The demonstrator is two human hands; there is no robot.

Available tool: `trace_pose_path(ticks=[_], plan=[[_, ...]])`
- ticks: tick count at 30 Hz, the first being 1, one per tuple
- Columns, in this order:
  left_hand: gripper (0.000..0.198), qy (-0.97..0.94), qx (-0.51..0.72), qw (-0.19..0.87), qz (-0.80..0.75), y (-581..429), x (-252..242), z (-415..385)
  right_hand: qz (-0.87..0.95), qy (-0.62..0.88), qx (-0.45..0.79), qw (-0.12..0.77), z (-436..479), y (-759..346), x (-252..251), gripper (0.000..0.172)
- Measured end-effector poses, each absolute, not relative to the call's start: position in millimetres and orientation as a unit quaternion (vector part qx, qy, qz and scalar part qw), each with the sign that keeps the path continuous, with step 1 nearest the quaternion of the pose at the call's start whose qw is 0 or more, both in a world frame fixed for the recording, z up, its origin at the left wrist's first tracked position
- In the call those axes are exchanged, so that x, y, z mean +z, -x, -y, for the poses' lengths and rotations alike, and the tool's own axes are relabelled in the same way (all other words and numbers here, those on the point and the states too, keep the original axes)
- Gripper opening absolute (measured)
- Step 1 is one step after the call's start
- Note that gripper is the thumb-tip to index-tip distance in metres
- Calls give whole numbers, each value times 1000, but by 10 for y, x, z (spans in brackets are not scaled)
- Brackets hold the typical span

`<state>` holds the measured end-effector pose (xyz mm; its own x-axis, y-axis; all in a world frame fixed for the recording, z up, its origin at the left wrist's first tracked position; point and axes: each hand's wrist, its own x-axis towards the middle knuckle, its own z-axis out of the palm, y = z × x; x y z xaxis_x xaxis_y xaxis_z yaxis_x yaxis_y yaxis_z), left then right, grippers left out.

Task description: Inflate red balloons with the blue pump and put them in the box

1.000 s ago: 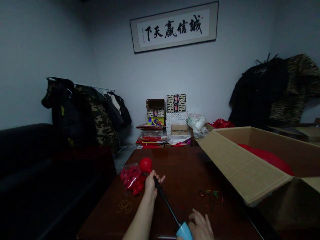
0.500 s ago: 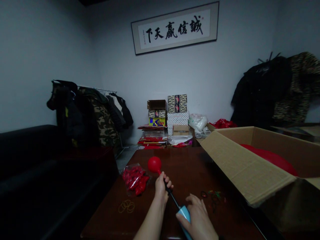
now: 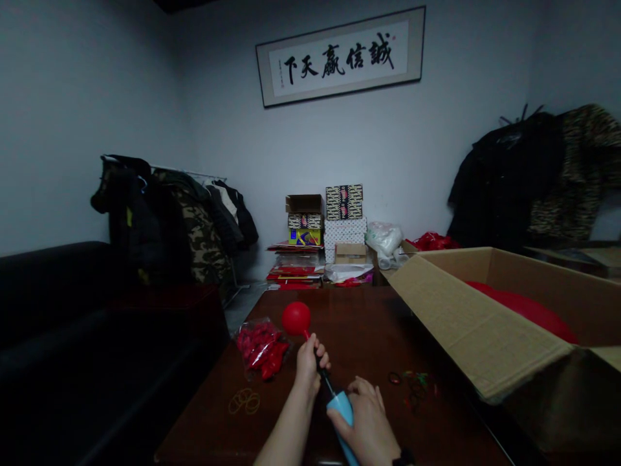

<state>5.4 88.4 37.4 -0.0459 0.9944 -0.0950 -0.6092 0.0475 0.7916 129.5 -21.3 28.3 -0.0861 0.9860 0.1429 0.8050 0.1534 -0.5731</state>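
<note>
A small red balloon point(image 3: 296, 318), partly blown up, sits on the tip of a hand pump. My left hand point(image 3: 309, 360) is closed round the pump's black nozzle end just below the balloon's neck. My right hand point(image 3: 365, 421) grips the light blue pump barrel point(image 3: 341, 409) near the table's front edge. The black rod point(image 3: 326, 383) between the two hands is short, with the barrel pushed close to my left hand.
A clear bag of red balloons point(image 3: 261, 343) lies left of my hands on the dark wooden table point(image 3: 369, 330). Yellow rubber bands point(image 3: 244, 401) and coloured bands point(image 3: 412, 380) lie near. A big open cardboard box point(image 3: 490, 317) with an inflated red balloon point(image 3: 524, 309) fills the right.
My right hand has pushed the blue barrel forward along the rod toward my left hand. The red balloon has grown a little.
</note>
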Motion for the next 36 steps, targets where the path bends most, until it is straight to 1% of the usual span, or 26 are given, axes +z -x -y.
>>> trace_pose_path(ticks=[7,13,20,25,30,33,36], plan=[[30,-229,655,637,-337,193,464,-1019,738,622,160,210,400,-1459,105,41],[26,-212,654,643,-337,249,535,-1052,755,611,172,167,486,-1639,35,45],[26,-204,644,656,-337,13,578,-1008,748,603,202,188,502,-1779,29,45],[27,-204,624,687,-312,-243,576,-906,729,612,213,219,455,-1795,242,56],[27,-218,588,707,-327,-511,383,-751,708,629,191,257,287,-1672,407,48],[28,-235,564,719,-331,-564,256,-709,699,634,186,275,204,-1583,354,46],[28,-242,555,715,-350,-528,158,-721,693,646,183,264,195,-1516,262,44]])
